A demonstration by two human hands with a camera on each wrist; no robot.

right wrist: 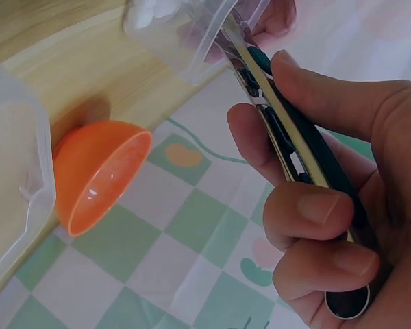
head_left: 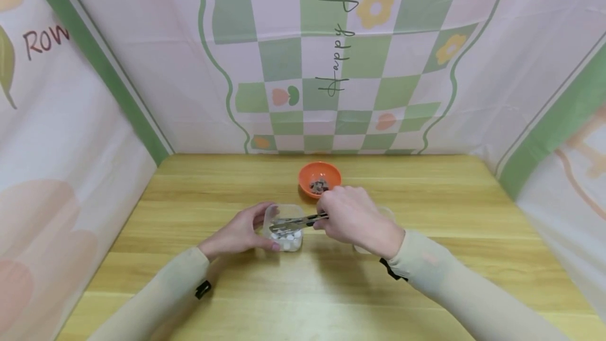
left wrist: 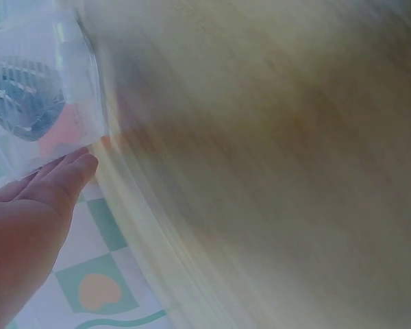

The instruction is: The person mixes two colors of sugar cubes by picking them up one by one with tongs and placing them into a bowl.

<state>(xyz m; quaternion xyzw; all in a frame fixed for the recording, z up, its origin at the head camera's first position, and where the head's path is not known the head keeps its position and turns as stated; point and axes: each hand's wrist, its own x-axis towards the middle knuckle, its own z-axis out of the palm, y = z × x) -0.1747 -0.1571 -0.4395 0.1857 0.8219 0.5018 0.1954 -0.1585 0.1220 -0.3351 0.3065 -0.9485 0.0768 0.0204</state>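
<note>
My left hand (head_left: 241, 233) grips a small clear plastic container (head_left: 284, 225) holding white pieces (head_left: 290, 241), tilted on the wooden table (head_left: 322, 288). My right hand (head_left: 352, 217) holds metal tongs (head_left: 295, 222) with dark grips, their tips reaching into the container. In the right wrist view my fingers (right wrist: 308, 205) curl round the tongs (right wrist: 288, 130) and the container (right wrist: 192, 34) sits at the top. The left wrist view is blurred; my left fingers (left wrist: 55, 185) touch the clear container (left wrist: 41, 96).
An orange bowl (head_left: 319, 177) with dark bits stands just behind the hands, seen on its side in the right wrist view as the orange bowl (right wrist: 99, 175). Another clear container (right wrist: 10, 199) lies by my right hand. Checked cloth walls (head_left: 331, 57) enclose three sides.
</note>
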